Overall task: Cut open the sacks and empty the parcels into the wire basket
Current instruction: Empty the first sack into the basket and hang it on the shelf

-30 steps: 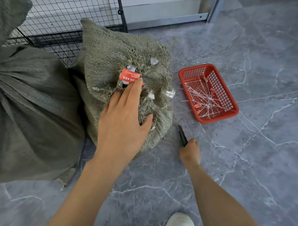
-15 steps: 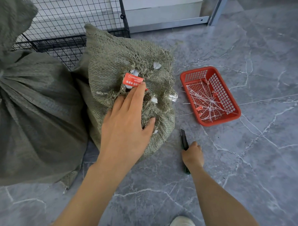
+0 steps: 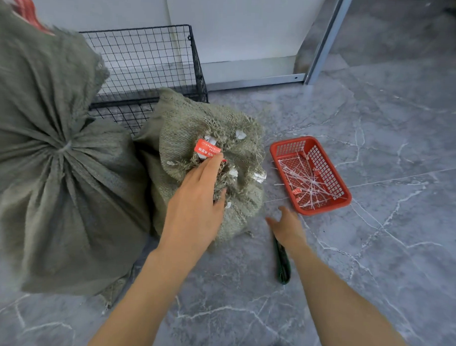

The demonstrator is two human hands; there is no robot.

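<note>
- where the frayed mouth of the smaller woven sack bunches up, the left hand lies flat on it, fingers straight, fingertips at the red tag.
- the right hand hovers low over the floor, fingers spread, holding nothing.
- a dark utility knife lies on the floor under that wrist.
- the sack sits just in front of the wire basket, beside a bigger tied sack.

The tied sack and frayed sack are grey-green weave, the latter's tag red with white print. The wire basket is a black grid, the tray red, its ties white, the floor grey, white-veined.
</note>
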